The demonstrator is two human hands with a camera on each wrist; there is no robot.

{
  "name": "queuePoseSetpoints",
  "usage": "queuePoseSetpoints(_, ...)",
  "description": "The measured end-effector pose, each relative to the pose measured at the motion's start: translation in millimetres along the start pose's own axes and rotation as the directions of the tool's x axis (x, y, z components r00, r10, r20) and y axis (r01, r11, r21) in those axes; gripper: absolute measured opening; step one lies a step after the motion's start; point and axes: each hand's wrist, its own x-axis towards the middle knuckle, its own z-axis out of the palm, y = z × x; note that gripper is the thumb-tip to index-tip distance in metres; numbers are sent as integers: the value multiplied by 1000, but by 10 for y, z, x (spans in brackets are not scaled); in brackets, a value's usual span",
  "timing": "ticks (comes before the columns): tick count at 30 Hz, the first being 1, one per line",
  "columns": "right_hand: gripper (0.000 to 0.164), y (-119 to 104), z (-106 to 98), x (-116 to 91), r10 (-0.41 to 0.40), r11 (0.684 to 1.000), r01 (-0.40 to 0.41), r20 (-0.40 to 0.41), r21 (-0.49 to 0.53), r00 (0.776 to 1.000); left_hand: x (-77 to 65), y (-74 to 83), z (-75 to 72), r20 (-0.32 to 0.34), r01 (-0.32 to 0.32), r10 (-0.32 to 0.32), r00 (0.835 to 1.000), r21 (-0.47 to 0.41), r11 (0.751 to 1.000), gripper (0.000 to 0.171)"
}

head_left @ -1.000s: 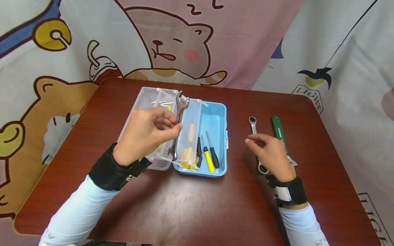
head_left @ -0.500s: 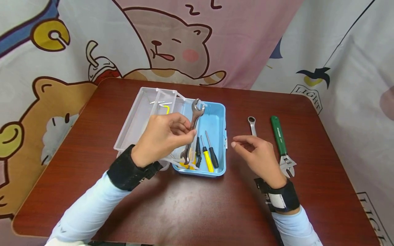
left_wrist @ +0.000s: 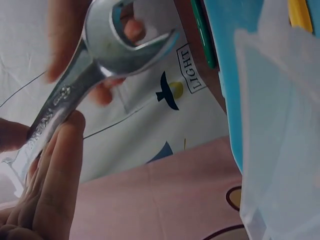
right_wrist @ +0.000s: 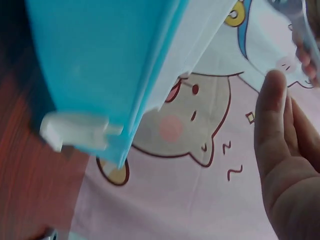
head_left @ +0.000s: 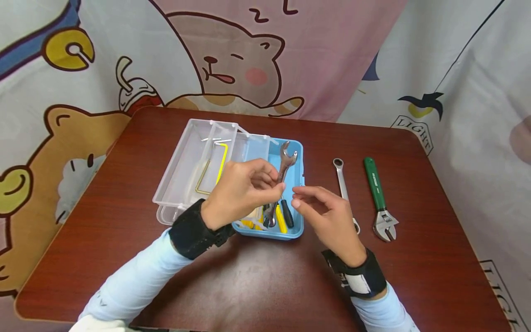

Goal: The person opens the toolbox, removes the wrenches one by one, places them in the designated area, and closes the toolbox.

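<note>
My left hand [head_left: 244, 189] pinches a double open-ended wrench [head_left: 286, 159] between thumb and fingers, above a blue toolbox [head_left: 301, 168]. Its upper jaw end looms large in the left wrist view, where the wrench [left_wrist: 65, 97] slants across the fingers. Just right of the wrench hovers my right hand [head_left: 329, 219], fingers loosely bent, with nothing in them and a small gap to the tool. In the right wrist view, the fingers of the right hand [right_wrist: 287, 150] are apart from the wrench at the upper right corner. A black screwdriver [head_left: 287, 214] and a yellow one [head_left: 280, 219] lie inside the toolbox.
A clear plastic tray [head_left: 168, 184] folds out left of the toolbox, holding a yellow hex key [head_left: 222, 161] and a brass-coloured one [head_left: 202, 177]. On the table's right lie a ratchet wrench [head_left: 341, 180] and a green-handled adjustable wrench [head_left: 375, 184].
My left hand has carried the wrench rightward from the clear tray to above the blue box. My right hand has moved left toward it, uncovering the ratchet wrench and adjustable wrench.
</note>
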Motion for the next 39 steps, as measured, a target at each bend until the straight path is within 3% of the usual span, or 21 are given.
queuePoseSetpoints(4,39,-52,96,-14,-52,974,50,7,220,999,7,-20,78,-32,-53,52,998,-36,998,12)
queuePoseSetpoints(7,45,-76,131,-22,-83,957,72,26,280,996,2,-29,127,-54,-99,96,994,-59,993,12)
queuePoseSetpoints(11,50,-85,148,-32,-89,967,80,26,244,996,-11,-26,166,-68,-124,119,991,-72,990,12)
queuePoseSetpoints(29,54,-72,199,-15,-160,957,169,-58,235,985,-86,-26,139,-43,-111,105,993,-140,984,16)
queuePoseSetpoints(35,48,-86,215,-23,-175,963,186,-75,195,982,-129,-19,75,-5,-111,111,994,-104,988,17)
queuePoseSetpoints(39,42,-114,220,-21,-166,974,176,-79,140,983,-162,-20,48,6,-119,120,993,-33,992,17)
